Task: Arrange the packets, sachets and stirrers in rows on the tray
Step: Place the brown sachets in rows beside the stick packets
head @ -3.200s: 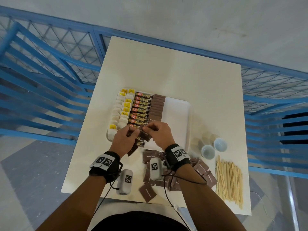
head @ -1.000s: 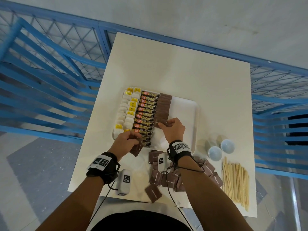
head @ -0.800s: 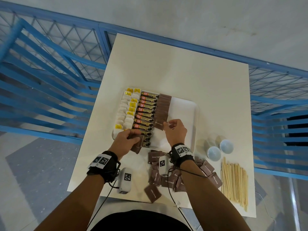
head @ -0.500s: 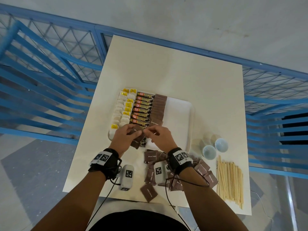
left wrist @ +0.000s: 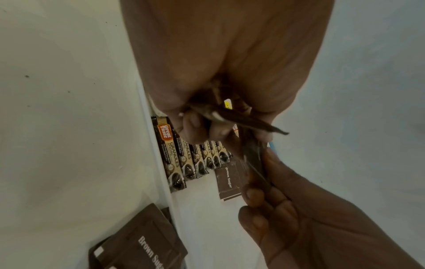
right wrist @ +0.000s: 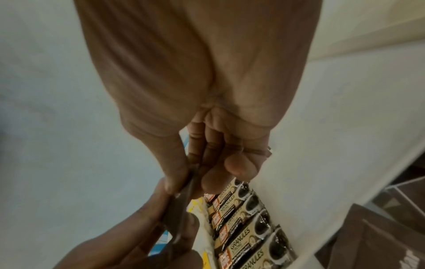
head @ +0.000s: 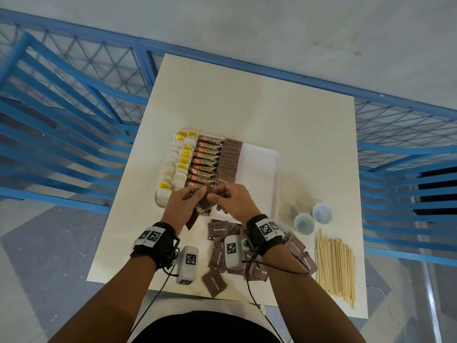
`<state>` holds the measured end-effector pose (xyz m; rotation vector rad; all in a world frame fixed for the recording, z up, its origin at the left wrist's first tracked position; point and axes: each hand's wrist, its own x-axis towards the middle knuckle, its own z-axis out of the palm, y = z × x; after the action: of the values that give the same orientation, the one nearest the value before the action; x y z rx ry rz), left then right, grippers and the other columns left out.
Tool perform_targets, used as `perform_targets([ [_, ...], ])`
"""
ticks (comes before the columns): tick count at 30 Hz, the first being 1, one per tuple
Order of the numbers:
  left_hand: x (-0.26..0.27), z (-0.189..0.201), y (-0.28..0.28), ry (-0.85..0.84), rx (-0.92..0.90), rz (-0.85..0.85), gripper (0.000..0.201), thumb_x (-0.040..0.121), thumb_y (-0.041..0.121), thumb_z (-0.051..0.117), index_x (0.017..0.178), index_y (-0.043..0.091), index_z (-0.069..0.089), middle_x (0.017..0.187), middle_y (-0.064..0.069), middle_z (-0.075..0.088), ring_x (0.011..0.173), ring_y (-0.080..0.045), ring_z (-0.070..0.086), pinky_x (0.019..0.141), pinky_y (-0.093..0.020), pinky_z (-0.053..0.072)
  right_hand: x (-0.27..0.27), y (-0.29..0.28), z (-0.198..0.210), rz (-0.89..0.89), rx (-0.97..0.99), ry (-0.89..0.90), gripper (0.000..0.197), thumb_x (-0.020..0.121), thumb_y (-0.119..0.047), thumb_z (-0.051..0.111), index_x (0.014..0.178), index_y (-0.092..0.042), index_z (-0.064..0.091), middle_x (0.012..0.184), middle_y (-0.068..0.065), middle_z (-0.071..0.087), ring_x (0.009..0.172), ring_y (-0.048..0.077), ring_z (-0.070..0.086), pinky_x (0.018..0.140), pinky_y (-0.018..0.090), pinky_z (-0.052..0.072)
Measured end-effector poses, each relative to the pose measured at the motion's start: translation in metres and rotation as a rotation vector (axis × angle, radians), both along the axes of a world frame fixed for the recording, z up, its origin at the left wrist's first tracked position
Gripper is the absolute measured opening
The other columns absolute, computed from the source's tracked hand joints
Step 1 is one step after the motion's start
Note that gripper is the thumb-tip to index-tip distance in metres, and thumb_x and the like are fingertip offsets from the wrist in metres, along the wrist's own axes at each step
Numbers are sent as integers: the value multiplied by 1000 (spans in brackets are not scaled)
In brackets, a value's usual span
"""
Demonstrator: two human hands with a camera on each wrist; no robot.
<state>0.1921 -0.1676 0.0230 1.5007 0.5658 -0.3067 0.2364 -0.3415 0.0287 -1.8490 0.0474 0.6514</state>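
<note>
Right half of the tray point(head: 259, 174) lies bare; cups point(head: 312, 217) and stirrers point(head: 336, 266) crowd the counter point(head: 259, 105) to its right, loose sachets point(head: 217, 258) litter the near edge.

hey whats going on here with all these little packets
A person is laying out drink supplies in rows on a white rectangular tray. It already holds rows of white tea bags with yellow tags, coffee granule stick sachets and brown sugar packets. The left hand grips a small stack of brown packets, and the right hand pinches one packet from it. More loose brown sugar packets and a bundle of wooden stirrers wait on the cream table.
</note>
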Motion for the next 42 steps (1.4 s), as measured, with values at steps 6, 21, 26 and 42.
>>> perform_targets([
  [6,-5,6,-1,-16,66,-73,8,94,27,75,91,24,82,69,7,74,61,-12,61,64,-30,44,5,-12,-3,-101,-42,-87,10,85,-21,81,94,-19,80,80,0,75,61,8,62,62,22,52],
  [21,-2,0,-6,2,104,9,17,90,34,78,90,17,83,74,7,77,60,1,64,69,-23,47,-13,-10,-19,-74,-24,75,30,87,-33,78,109,-13,71,84,2,76,64,9,68,57,23,53],
  [26,-2,-13,-4,198,89,7,44,97,51,65,88,11,80,60,6,64,60,-12,54,64,-27,43,-4,-13,-27,-165,-167,-4,14,88,-29,77,91,-17,72,78,0,75,63,11,69,63,28,53],
  [42,0,-6,25,283,-226,-12,27,67,14,58,92,8,66,89,-7,59,79,-19,54,55,-28,48,16,-4,-52,-396,-478,-36,33,77,-34,87,94,-14,66,71,-11,64,79,14,63,67,17,39],
])
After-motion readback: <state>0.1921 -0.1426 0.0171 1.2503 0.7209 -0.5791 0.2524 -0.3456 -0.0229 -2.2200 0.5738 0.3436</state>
